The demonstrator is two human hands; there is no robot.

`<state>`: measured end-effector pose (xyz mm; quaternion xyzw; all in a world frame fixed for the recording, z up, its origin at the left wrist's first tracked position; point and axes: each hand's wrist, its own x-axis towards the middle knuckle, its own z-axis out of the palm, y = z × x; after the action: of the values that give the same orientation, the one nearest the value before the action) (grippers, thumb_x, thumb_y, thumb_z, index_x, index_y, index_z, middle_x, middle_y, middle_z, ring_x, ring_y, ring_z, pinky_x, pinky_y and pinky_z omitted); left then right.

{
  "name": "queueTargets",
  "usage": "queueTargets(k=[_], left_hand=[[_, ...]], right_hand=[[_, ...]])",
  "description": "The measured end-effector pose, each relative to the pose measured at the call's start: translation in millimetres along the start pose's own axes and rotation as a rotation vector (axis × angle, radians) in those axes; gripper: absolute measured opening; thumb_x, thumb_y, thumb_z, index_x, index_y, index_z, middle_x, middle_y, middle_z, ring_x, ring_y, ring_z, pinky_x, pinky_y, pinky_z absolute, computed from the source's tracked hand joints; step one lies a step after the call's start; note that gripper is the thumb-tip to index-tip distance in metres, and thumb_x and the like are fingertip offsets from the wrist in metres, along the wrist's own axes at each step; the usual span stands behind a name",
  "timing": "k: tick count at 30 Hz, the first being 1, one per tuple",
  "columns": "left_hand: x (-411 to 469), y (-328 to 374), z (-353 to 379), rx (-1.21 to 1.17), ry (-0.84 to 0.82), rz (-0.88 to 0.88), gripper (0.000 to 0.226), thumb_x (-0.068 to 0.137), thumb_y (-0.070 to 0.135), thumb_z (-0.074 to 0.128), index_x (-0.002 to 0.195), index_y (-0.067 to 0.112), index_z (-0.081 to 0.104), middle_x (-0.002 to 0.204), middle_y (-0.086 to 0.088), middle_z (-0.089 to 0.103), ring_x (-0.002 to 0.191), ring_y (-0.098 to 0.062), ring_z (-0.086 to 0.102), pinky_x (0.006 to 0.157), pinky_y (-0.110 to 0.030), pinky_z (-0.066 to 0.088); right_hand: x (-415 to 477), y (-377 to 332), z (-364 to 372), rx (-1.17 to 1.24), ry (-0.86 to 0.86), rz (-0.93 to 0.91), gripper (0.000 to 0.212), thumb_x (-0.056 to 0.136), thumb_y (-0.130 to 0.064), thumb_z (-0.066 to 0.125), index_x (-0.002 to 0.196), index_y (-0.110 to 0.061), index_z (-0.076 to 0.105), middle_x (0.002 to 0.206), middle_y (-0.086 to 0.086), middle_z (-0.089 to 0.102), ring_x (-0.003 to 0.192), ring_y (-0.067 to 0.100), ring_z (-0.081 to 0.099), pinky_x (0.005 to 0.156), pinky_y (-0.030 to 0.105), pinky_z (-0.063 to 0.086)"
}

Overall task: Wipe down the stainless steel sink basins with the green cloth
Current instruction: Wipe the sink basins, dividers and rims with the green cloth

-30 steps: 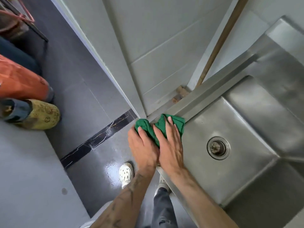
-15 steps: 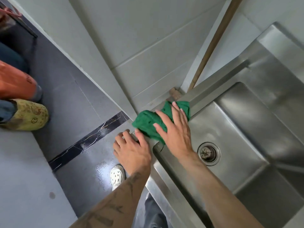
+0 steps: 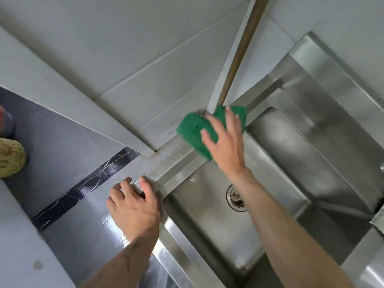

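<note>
Bright, even light; heavy wide-angle bend at the edges.

From my seat the scene is lit softly from above, with no hard shadows, and the pale grey wall tiles (image 3: 124,59) at the far side read flat and even. White glare spots sit on the glossy dark grey floor (image 3: 72,163) just beside the left hand (image 3: 133,206). Bright streaks run along the rim of the brushed stainless steel sink basin (image 3: 176,161), whose far right wall goes dull and darker. The right hand (image 3: 226,142) and the crumpled green cloth (image 3: 193,129) under it look slightly smeared. Straight edges bow toward the corners, where I lose sharpness.
</note>
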<state>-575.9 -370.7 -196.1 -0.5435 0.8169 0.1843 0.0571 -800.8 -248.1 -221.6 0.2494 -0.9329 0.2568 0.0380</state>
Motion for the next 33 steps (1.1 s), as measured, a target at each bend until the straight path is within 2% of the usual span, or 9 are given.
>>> queueTargets(k=[2,5,10,13,16,20,25,30,33], left_hand=[[1,-2,0,-0.023,-0.029,-0.026,0.049,0.110,0.041,0.036,0.146,0.009,0.051,0.141,-0.018,0.053,0.126,-0.037,0.045,0.106,-0.047,0.032],[3,1,2,-0.035,-0.061,-0.066,0.060,0.107,0.046,0.028,0.148,0.011,0.053,0.145,-0.015,0.052,0.130,-0.037,0.041,0.111,-0.044,0.028],[-2,13,-5,-0.120,0.034,-0.074,0.071,0.097,0.052,0.029,0.138,0.005,0.062,0.131,-0.026,0.057,0.123,-0.042,0.045,0.110,-0.051,0.032],[-1,17,-6,-0.163,0.042,-0.093,0.080,0.092,0.060,0.023,0.136,0.006,0.063,0.128,-0.025,0.056,0.119,-0.041,0.045,0.109,-0.053,0.036],[-1,15,-5,-0.140,0.035,-0.053,0.076,0.094,0.056,0.023,0.132,0.004,0.064,0.124,-0.022,0.059,0.116,-0.040,0.046,0.106,-0.054,0.037],[-1,15,-5,-0.167,0.035,-0.089,0.073,0.094,0.055,0.026,0.131,0.005,0.065,0.124,-0.023,0.059,0.115,-0.040,0.047,0.106,-0.052,0.036],[-1,17,-6,-0.189,0.033,-0.104,0.073,0.094,0.057,0.027,0.131,0.007,0.066,0.125,-0.021,0.059,0.115,-0.039,0.047,0.108,-0.052,0.037],[3,13,-1,-0.202,0.035,-0.104,0.072,0.096,0.058,0.027,0.128,0.007,0.067,0.125,-0.020,0.061,0.115,-0.039,0.048,0.108,-0.052,0.037],[6,7,2,-0.137,0.000,-0.053,0.079,0.093,0.058,0.018,0.130,0.008,0.066,0.129,-0.015,0.065,0.118,-0.038,0.048,0.107,-0.047,0.034]], right_hand=[[33,24,-13,0.022,0.056,0.167,0.042,0.101,-0.043,0.060,0.136,-0.020,0.065,0.163,0.023,0.036,0.153,0.039,0.028,0.123,0.065,0.029],[46,23,-16,0.062,0.117,0.296,0.041,0.102,-0.042,0.058,0.135,-0.020,0.065,0.162,0.024,0.037,0.154,0.039,0.030,0.119,0.062,0.037],[17,22,-14,0.055,-0.020,0.095,0.043,0.102,-0.041,0.057,0.140,-0.022,0.064,0.161,0.021,0.037,0.156,0.035,0.025,0.124,0.057,0.031],[53,53,-30,0.040,-0.067,0.192,0.047,0.102,-0.049,0.054,0.144,-0.028,0.058,0.169,0.017,0.026,0.156,0.039,0.023,0.121,0.061,0.029],[86,75,-43,0.000,-0.013,0.273,0.049,0.103,-0.051,0.050,0.142,-0.024,0.058,0.168,0.017,0.028,0.155,0.036,0.028,0.120,0.058,0.037],[73,50,-34,0.031,0.027,0.348,0.047,0.103,-0.049,0.053,0.142,-0.025,0.059,0.168,0.018,0.027,0.157,0.036,0.025,0.124,0.056,0.032],[41,39,-24,0.017,-0.098,0.133,0.043,0.102,-0.046,0.055,0.140,-0.028,0.060,0.167,0.017,0.030,0.157,0.036,0.022,0.123,0.058,0.028],[87,67,-38,-0.004,-0.034,0.306,0.050,0.102,-0.053,0.050,0.142,-0.025,0.057,0.170,0.013,0.026,0.157,0.034,0.024,0.124,0.058,0.032],[81,43,-32,0.008,0.034,0.368,0.049,0.101,-0.050,0.052,0.141,-0.023,0.059,0.168,0.016,0.029,0.156,0.034,0.027,0.123,0.054,0.034]])
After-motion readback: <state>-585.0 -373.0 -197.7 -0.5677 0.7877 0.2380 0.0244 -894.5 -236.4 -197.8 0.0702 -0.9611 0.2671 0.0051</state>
